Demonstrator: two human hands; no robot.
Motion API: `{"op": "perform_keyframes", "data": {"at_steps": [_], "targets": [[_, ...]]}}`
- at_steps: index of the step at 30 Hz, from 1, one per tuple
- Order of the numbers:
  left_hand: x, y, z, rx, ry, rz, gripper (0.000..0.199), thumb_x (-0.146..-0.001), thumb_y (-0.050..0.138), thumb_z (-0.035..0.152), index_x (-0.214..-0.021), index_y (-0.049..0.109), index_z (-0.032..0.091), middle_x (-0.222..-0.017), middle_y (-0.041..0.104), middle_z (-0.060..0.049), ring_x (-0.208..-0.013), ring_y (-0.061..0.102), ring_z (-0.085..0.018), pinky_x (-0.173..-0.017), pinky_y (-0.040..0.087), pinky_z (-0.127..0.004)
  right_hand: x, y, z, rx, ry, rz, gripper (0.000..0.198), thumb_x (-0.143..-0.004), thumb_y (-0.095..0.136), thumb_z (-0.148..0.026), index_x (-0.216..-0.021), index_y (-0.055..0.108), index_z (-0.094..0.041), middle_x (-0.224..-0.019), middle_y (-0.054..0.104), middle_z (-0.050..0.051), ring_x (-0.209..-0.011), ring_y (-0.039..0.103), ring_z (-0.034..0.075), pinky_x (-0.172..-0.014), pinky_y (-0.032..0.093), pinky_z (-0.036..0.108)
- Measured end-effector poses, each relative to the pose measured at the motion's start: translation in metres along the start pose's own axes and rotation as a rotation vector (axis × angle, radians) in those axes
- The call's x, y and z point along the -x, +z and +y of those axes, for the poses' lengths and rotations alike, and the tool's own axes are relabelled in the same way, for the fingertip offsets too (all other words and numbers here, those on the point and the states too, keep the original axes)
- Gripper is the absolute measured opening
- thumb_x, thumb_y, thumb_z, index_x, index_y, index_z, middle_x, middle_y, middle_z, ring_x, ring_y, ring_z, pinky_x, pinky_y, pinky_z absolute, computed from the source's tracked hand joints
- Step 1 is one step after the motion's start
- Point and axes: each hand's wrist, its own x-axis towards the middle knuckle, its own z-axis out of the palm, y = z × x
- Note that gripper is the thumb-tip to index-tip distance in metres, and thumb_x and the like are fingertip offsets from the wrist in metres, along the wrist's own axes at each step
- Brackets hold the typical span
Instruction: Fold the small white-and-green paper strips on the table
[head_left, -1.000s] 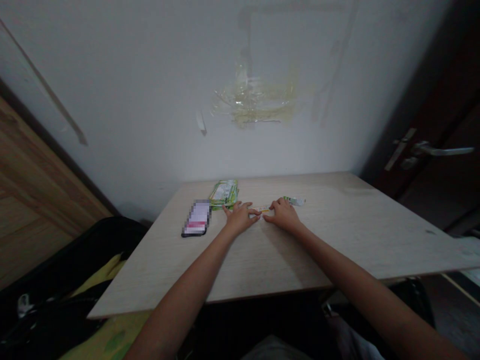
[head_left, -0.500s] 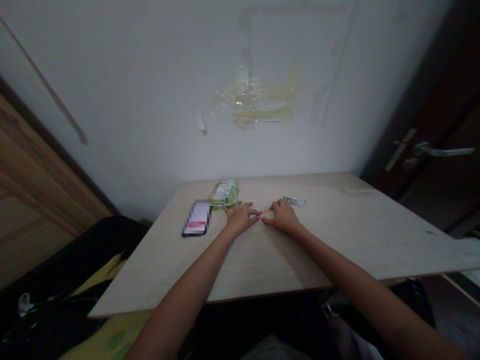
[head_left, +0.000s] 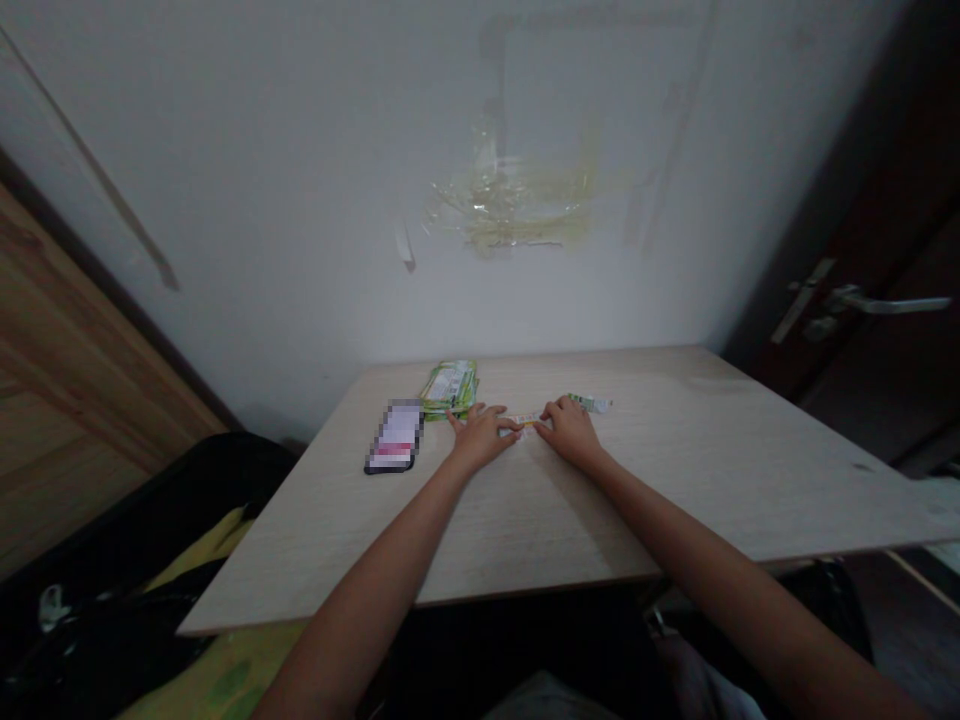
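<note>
A narrow, folded printed packet [head_left: 528, 420], whitish with a yellow-orange line, lies flat on the table between my hands. At its left end my left hand [head_left: 478, 432] presses it down, thumb pointing right along its near edge and the other fingers spread towards the stack. My right hand [head_left: 570, 430] grips the right end, fingers curled over it and thumb at the near edge. Both hands cover the packet's ends. Just beyond my right hand rests another narrow green-and-white folded packet [head_left: 598, 404]. A stack of green-and-white packets [head_left: 450, 385] sits behind my left hand.
A phone [head_left: 396, 435] with a blurred screen lies left of the stack on the pale wooden table [head_left: 495, 520]. Behind stands a wall [head_left: 300, 200] with old tape [head_left: 525, 210]. A dark door with a handle [head_left: 885, 302] is at the right, and black bags [head_left: 217, 490] are at the left.
My right thumb has moved up and slightly right, from in front of the packet to its near edge. My left hand stays in nearly the same place.
</note>
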Motion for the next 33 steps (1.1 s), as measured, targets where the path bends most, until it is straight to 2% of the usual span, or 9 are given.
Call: {"op": "perform_keyframes", "data": {"at_steps": [7, 15, 24, 33], "targets": [[0.0012, -0.0011, 0.0005, 0.029, 0.009, 0.003, 0.027, -0.087, 0.058, 0.058, -0.107, 0.073, 0.047, -0.143, 0.056, 0.004, -0.139, 0.035, -0.037, -0.11, 0.003, -0.077, -0.0024, -0.0006, -0.0011, -0.001, 0.038, -0.018, 0.029, -0.086, 0.065, -0.042, -0.102, 0.067, -0.018, -0.111, 0.06, 0.011, -0.107, 0.054, 0.025, -0.09, 0.039, 0.034], [0.0007, 0.0003, 0.0, 0.045, 0.009, -0.004, 0.028, -0.087, 0.059, 0.057, -0.109, 0.072, 0.046, -0.143, 0.056, 0.004, -0.14, 0.034, -0.037, -0.108, 0.0, -0.079, 0.0001, -0.0007, -0.0033, -0.001, 0.022, -0.011, 0.039, -0.081, 0.068, -0.049, -0.103, 0.067, -0.017, -0.111, 0.06, 0.012, -0.108, 0.054, 0.027, -0.091, 0.04, 0.036], [0.0003, 0.0015, -0.001, 0.033, 0.016, -0.009, 0.028, -0.088, 0.059, 0.055, -0.111, 0.072, 0.044, -0.144, 0.056, 0.002, -0.139, 0.034, -0.037, -0.108, 0.002, -0.078, 0.0026, -0.001, -0.0032, 0.008, -0.005, -0.004, 0.046, -0.076, 0.071, -0.053, -0.104, 0.065, -0.016, -0.111, 0.059, 0.013, -0.106, 0.055, 0.027, -0.092, 0.042, 0.036], [0.0004, -0.0006, 0.001, 0.045, 0.0, -0.012, 0.027, -0.088, 0.06, 0.055, -0.109, 0.072, 0.044, -0.143, 0.056, 0.003, -0.139, 0.035, -0.037, -0.108, 0.002, -0.079, 0.0067, -0.0027, -0.0037, 0.013, -0.033, 0.006, 0.053, -0.077, 0.068, -0.06, -0.105, 0.064, -0.015, -0.111, 0.058, 0.013, -0.108, 0.054, 0.027, -0.094, 0.041, 0.037]]}}
